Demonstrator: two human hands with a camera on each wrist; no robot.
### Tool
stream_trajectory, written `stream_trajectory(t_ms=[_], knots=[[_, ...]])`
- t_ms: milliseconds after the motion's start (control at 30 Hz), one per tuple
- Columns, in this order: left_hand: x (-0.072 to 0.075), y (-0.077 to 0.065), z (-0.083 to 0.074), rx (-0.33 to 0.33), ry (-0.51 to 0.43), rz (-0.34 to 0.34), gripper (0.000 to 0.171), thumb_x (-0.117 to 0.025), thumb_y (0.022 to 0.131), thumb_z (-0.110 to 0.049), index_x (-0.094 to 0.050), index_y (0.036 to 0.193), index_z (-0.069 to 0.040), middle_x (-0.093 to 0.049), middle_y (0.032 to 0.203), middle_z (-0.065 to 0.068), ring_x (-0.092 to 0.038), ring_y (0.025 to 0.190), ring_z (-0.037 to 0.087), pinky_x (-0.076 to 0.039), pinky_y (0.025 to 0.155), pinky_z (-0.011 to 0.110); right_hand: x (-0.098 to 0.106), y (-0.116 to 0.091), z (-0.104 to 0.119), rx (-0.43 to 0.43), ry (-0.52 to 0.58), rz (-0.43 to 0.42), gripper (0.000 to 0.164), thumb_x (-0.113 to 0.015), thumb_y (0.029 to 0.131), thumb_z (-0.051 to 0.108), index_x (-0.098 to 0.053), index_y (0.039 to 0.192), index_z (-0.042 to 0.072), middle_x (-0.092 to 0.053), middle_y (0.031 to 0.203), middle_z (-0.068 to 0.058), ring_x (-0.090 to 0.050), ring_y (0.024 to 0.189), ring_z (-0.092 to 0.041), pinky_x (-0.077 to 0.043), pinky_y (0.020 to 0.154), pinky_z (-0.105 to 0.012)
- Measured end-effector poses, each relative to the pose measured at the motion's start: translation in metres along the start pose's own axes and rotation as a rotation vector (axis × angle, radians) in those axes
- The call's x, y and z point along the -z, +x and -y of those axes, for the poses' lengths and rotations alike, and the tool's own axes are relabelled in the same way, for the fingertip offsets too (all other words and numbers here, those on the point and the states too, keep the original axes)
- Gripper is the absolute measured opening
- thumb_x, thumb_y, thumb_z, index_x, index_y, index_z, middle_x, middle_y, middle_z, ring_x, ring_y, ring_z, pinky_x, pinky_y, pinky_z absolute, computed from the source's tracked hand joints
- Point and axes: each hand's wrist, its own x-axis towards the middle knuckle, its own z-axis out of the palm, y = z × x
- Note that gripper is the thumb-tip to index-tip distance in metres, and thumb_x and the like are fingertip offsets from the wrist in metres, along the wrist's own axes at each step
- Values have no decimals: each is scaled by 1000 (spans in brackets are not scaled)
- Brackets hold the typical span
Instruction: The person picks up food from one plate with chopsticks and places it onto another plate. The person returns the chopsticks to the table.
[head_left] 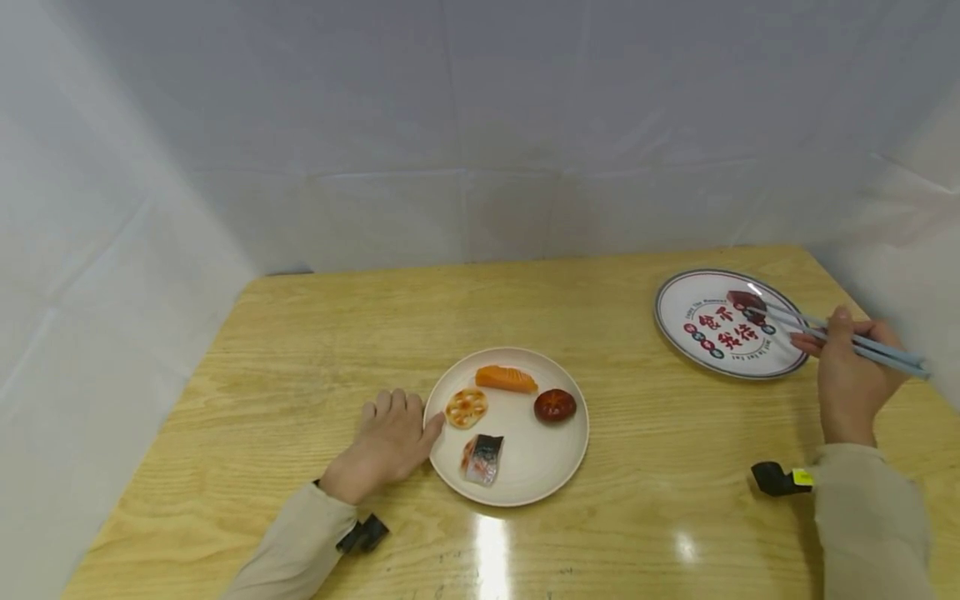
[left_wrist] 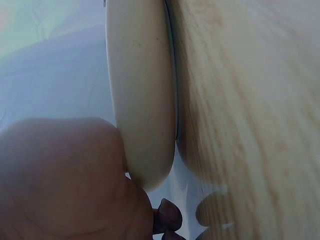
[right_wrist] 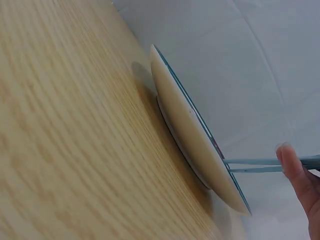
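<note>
My right hand (head_left: pixel 855 375) grips a pair of light blue chopsticks (head_left: pixel 885 354), seen also in the right wrist view. Their tips reach over a white printed plate (head_left: pixel 701 333) and meet a dark red piece of food (head_left: pixel 744 302) on it. At the near cream plate (head_left: pixel 525 483), my left hand (head_left: pixel 390 437) rests with its thumb against the left rim and its other fingers beside the plate. On that plate lie an orange slice (head_left: pixel 504 379), a lotus root slice (head_left: pixel 467 408), a brown mushroom (head_left: pixel 555 406) and a silver-and-black fish piece (head_left: pixel 483 460).
Both plates stand on a light wooden table (head_left: pixel 337 333). White sheeting (head_left: pixel 487 125) hangs behind it and at both sides. Black wrist devices (head_left: pixel 780 479) stick out from the sleeves. The printed plate stands near the table's right edge.
</note>
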Motion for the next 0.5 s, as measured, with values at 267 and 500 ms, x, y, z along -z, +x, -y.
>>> stream_trajectory(t_ms=[267,500], knots=[[0,-1,0,-2,0,-8,36,-39,102,-37,-43,90,-3,-36,86,13,-32,83,30,-24,74,42,3,-3,1,-29,-19,-30,17,-70,86,9,-55,80,8,-63,78,-2,-65,57,-5,-49,53,-15],[0,0,0,-4,5,-11,36,-39,102,-37,-43,92,-3,-36,86,12,-32,83,30,-24,74,42,4,-1,2,-112,41,-45,11,-67,88,9,-57,86,9,-62,83,-5,-65,56,-6,-49,52,-16]])
